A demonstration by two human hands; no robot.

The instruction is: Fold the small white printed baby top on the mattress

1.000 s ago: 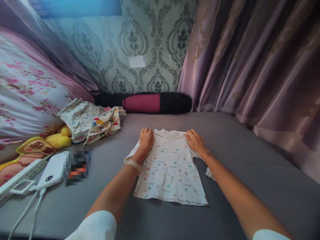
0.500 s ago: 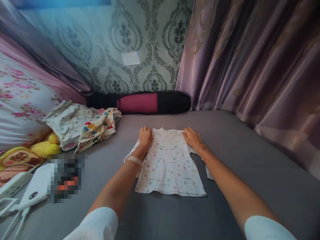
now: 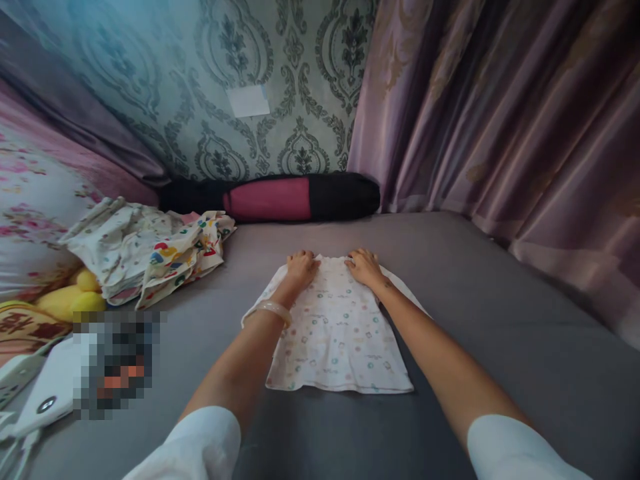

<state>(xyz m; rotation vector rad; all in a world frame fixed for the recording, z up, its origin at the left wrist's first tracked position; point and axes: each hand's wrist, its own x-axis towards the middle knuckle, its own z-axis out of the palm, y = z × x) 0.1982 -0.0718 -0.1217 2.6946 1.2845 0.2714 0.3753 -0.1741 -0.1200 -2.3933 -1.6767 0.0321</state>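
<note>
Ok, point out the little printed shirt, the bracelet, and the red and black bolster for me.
little printed shirt (image 3: 336, 343), head view, on the middle of its front panel.
bracelet (image 3: 274, 309), head view, on the band across the left wrist.
red and black bolster (image 3: 267, 199), head view, on its red middle section.

A grey bed (image 3: 500, 320) meets damask-patterned wallpaper (image 3: 280, 60), with mauve curtains (image 3: 500, 113) hanging alongside.

Both arms stretch forward, left hand (image 3: 301, 264) and right hand (image 3: 364, 265) palm-down, close together.
</note>
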